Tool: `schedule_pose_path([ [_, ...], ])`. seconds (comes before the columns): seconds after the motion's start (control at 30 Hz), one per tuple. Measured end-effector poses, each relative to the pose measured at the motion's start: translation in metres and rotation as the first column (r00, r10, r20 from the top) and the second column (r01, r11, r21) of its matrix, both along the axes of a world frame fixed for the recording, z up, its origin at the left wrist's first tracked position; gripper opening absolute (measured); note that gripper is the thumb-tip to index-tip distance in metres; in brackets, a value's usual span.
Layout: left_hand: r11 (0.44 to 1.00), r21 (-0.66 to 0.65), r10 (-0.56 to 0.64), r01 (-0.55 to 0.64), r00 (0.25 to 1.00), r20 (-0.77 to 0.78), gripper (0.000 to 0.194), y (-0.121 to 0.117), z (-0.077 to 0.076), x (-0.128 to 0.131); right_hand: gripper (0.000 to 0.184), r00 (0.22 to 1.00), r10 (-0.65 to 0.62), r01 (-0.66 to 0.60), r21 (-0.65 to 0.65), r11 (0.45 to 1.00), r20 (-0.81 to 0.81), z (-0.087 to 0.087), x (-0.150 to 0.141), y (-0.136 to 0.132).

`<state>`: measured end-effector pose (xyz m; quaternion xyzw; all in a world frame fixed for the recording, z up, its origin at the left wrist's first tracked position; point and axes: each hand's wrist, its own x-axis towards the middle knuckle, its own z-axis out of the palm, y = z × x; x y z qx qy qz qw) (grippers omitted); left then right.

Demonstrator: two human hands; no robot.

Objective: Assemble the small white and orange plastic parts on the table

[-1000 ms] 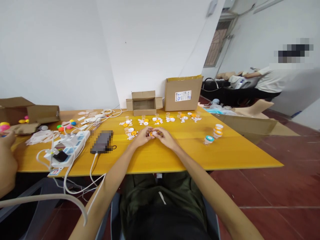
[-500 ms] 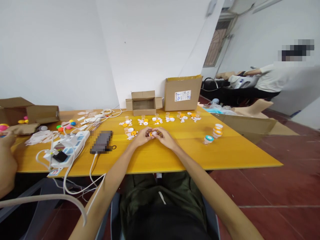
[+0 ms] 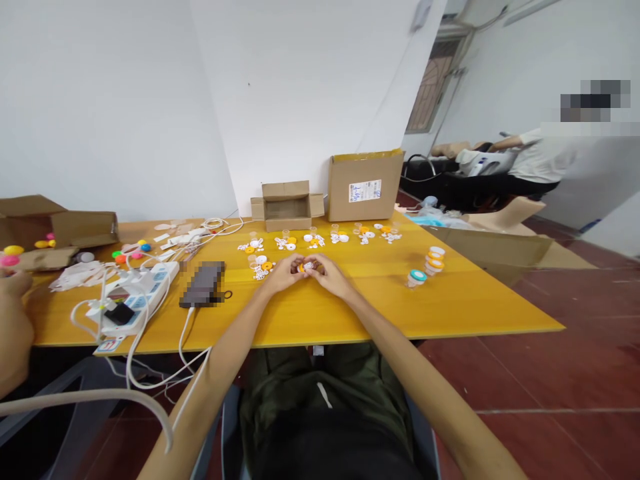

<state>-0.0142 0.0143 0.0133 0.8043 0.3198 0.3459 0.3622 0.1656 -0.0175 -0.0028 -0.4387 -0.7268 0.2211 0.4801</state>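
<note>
My left hand (image 3: pixel 285 276) and my right hand (image 3: pixel 326 272) meet over the middle of the table. Between their closed fingertips is a small orange-and-white piece (image 3: pixel 301 267), mostly hidden, so its exact kind is unclear. Just left of my left hand lies a group of small white dotted pieces (image 3: pixel 261 272) with an orange ring (image 3: pixel 268 265) and a clear cup (image 3: pixel 252 262). Further back, several similar groups run in a row, among them a white disc (image 3: pixel 343 237). To the right stand a teal-lidded clear jar (image 3: pixel 417 278) and a stack of orange-and-white-lidded jars (image 3: pixel 435 260).
A power strip (image 3: pixel 145 300) with white cables and a dark phone-like device (image 3: pixel 204 283) lie left. Behind stand an open carton (image 3: pixel 287 215) and a taped box (image 3: pixel 365 193). At far left, a co-worker's hand (image 3: pixel 15 285) is near coloured balls.
My hands stay in nearly the same place around the small piece. At far left, a yellow ball now shows above the pink one by the co-worker's hand.
</note>
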Motion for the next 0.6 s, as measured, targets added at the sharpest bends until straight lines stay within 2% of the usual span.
schedule_pose_path([
  [0.17,1.0,0.002,0.01,-0.01,1.0,0.011,0.033,-0.0002,-0.0004,-0.0007,0.017,0.997,-0.081,0.08,-0.069,0.994,-0.018,-0.0013,0.0012,-0.0008],
  [0.23,1.0,-0.005,0.006,-0.006,1.0,0.015,0.03,-0.0002,-0.0002,-0.0006,0.017,0.998,-0.059,0.057,-0.071,0.996,-0.021,-0.0015,0.0018,-0.0009],
  [0.43,1.0,-0.024,-0.014,0.014,1.0,0.012,0.029,-0.0021,0.0022,0.0004,0.018,0.995,0.058,-0.056,0.037,0.998,-0.076,-0.0019,0.001,0.0013],
  [0.6,0.999,-0.04,-0.018,0.019,1.0,0.024,0.034,-0.0016,0.0011,-0.0001,0.019,0.994,-0.008,0.007,-0.008,1.0,-0.105,-0.0041,0.0024,0.0026],
])
